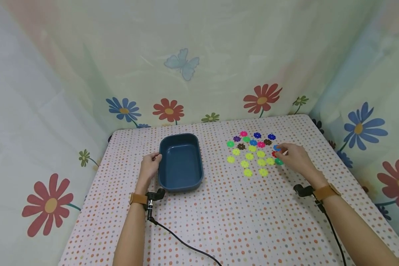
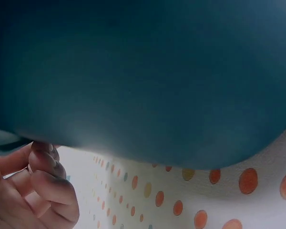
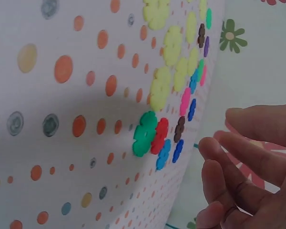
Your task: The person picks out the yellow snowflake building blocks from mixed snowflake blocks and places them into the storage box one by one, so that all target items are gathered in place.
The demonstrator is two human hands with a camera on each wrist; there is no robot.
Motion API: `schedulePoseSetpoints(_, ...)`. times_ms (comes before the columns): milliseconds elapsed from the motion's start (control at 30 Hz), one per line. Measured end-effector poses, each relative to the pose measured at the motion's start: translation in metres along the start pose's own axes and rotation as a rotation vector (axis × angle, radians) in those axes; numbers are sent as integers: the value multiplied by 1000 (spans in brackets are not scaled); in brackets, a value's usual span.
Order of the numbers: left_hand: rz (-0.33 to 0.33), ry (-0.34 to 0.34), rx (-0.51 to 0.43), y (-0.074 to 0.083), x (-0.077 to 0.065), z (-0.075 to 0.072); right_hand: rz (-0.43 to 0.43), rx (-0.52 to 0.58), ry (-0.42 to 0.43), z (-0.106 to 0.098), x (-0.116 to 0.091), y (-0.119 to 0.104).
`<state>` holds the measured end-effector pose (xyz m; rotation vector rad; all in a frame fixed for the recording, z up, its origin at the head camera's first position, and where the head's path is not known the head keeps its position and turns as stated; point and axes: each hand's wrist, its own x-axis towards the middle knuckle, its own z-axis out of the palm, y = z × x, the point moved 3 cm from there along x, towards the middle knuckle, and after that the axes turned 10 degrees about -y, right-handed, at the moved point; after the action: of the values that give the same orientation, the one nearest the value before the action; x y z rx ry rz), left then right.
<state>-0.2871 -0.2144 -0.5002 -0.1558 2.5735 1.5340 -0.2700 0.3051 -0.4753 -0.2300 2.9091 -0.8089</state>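
Observation:
A dark blue rectangular plastic bin [image 1: 181, 166] stands left of the table's middle. My left hand [image 1: 148, 168] grips its left rim, fingers curled at the edge; the bin's wall fills most of the left wrist view. On the right, my right hand [image 1: 294, 157] hovers at the edge of a spread of flower-shaped plastic discs. Its fingers are loosely bent, with nothing between them in the right wrist view. Nearest to it lie a green flower disc [image 3: 145, 133], a red flower disc [image 3: 159, 136] and a light blue flower disc [image 3: 163, 155].
Several yellow flower discs [image 1: 249, 156] lie at the near side of the spread, with pink, brown, purple and dark blue ones behind. A dotted cloth [image 1: 219, 214] covers the table. Flowered curtains [image 1: 219, 55] surround it. A black cable [image 1: 186, 244] trails from the left wrist camera.

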Motion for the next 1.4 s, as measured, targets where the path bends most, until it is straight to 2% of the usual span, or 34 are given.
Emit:
schedulePoseSetpoints(300,-12,17,-19,6,1,2,35,-41,-44,2,11,9)
schedulePoseSetpoints(500,-17,18,-31,3,1,1,79,-26,-112,11,17,15)
schedulePoseSetpoints(700,-19,20,-26,-1,0,3,72,-31,-165,22,22,22)
schedulePoseSetpoints(1033,7,33,-23,-1,-1,3,44,-80,-146,24,25,19)
schedulePoseSetpoints(1400,-3,33,-18,-3,-2,5,69,-77,-160,27,27,20)
